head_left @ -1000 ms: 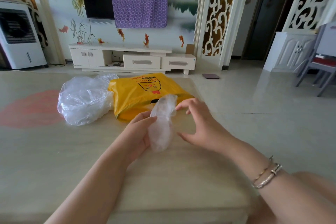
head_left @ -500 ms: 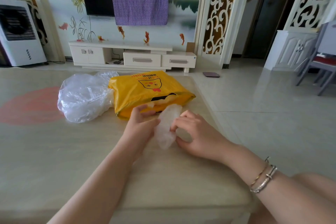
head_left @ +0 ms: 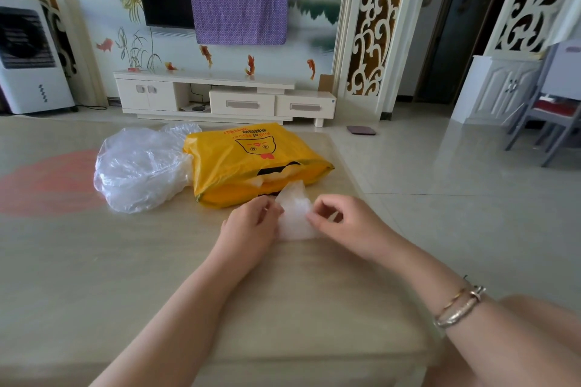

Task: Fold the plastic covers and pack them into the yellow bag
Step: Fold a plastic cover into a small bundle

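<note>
**Folded cover held at bag mouth**

Head view: left hand (head_left: 251, 223) and right hand (head_left: 342, 220) both pinching one small cover (head_left: 295, 214), low over worktop (head_left: 94, 276), just before bag (head_left: 251, 163) opening, likely for insertion. Loose pile (head_left: 141, 166) left of bag, presumably awaiting folding.

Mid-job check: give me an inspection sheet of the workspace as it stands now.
Surface: glossy beige table.
Job's things: small folded clear plastic cover just in front of the yellow plastic bag, whose mouth is open; heap of unfolded clear covers touching the bag's left side.
Clutter: nothing seen.
Hands: left hand and right hand both pinch the folded cover.
Cables: a black cable under the white TV cabinet.
Surroundings: white air cooler, grey chair.
</note>
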